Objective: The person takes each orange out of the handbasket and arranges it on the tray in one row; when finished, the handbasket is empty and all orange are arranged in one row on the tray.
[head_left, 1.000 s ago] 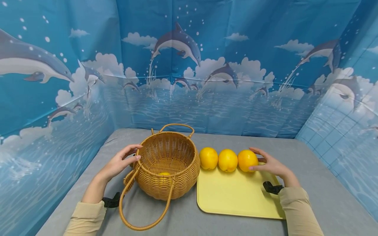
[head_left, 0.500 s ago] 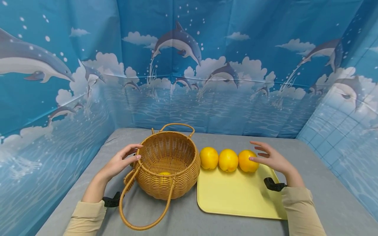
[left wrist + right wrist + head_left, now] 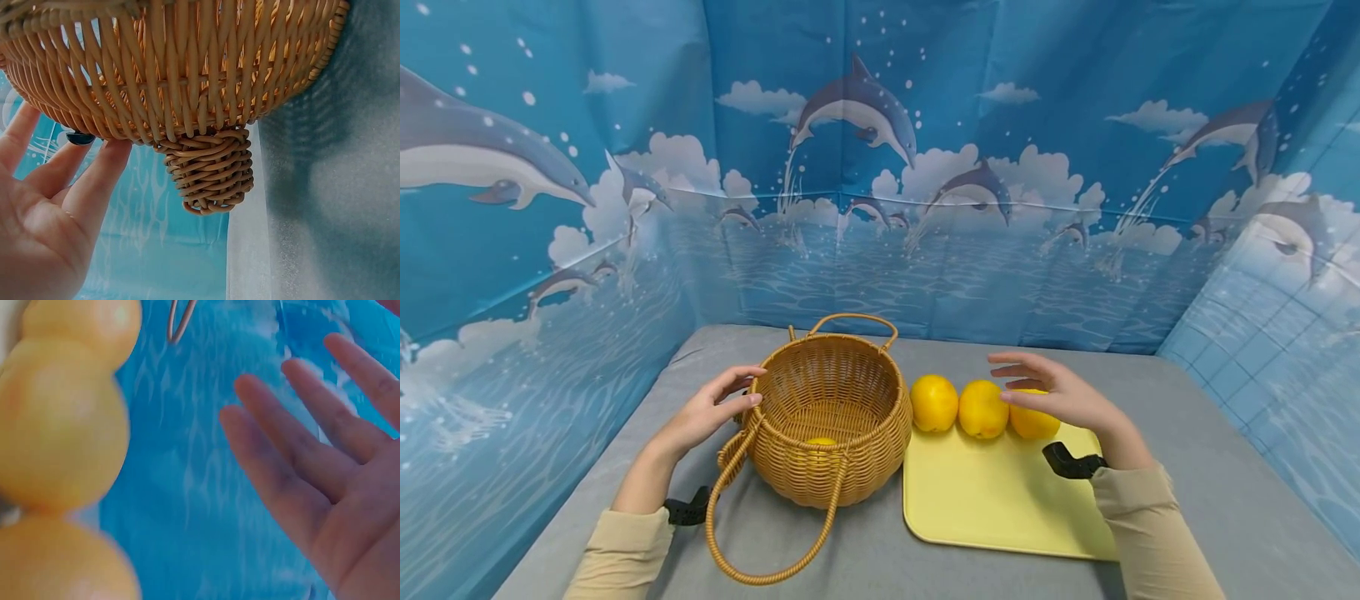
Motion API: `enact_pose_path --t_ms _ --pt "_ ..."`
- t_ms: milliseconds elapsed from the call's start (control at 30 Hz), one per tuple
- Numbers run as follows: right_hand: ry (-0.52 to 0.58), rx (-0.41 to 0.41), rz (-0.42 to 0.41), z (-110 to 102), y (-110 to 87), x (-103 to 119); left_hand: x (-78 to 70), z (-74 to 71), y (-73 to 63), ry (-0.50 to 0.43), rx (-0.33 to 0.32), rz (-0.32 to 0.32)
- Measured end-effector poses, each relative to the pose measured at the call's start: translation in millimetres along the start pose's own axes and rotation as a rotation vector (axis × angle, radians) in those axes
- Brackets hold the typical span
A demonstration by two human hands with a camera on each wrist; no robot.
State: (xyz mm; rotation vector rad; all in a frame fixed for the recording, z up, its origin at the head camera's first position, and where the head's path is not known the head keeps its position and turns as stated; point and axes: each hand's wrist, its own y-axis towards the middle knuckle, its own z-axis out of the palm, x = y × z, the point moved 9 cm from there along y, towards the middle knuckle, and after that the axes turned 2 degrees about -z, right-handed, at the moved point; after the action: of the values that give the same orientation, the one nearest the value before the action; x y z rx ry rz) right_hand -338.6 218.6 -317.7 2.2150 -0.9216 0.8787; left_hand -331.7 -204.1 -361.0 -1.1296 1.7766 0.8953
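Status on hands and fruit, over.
Left hand touching basket; right hand open, holding nothing. Three yellow fruits lined up, something yellow inside basket. Right hand partly hides rightmost fruit.

The right hand [image 3: 1063, 400] partly hides the rightmost round yellow-orange fruit [image 3: 1034, 423]; the brown round wicker basket [image 3: 838, 479] mostly hides a yellow thing [image 3: 820, 441] inside; a beige sleeve [image 3: 1150, 525] covers the near right corner of the yellow rectangular tray [image 3: 1000, 500].

Ridged woven wicker basket [image 3: 878, 450], smooth plastic-looking tray [image 3: 1000, 500], smooth, faintly glossy fruits [image 3: 983, 410], matt cloth-covered tabletop [image 3: 1213, 450], creased backdrop [image 3: 865, 275]
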Motion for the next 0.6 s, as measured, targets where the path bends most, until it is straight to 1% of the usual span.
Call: enact_pose_path --t_ms 233,333,467,600 --pt "0.048 0.126 -0.048 20 40.2 35 0.7 0.4 0.4 -0.003 -0.001 -0.004" --pt "0.051 0.195 -0.086 30 59.2 53 1.0 0.4 0.4 -0.003 -0.002 -0.004" --pt "0.058 0.295 -0.158 44 83.1 80 1.0 0.3 0.0 -0.004 -0.002 -0.003" --pt "0.058 0.374 -0.185 58 104.7 100 1.0 0.3 0.1 -0.007 -0.001 -0.004"
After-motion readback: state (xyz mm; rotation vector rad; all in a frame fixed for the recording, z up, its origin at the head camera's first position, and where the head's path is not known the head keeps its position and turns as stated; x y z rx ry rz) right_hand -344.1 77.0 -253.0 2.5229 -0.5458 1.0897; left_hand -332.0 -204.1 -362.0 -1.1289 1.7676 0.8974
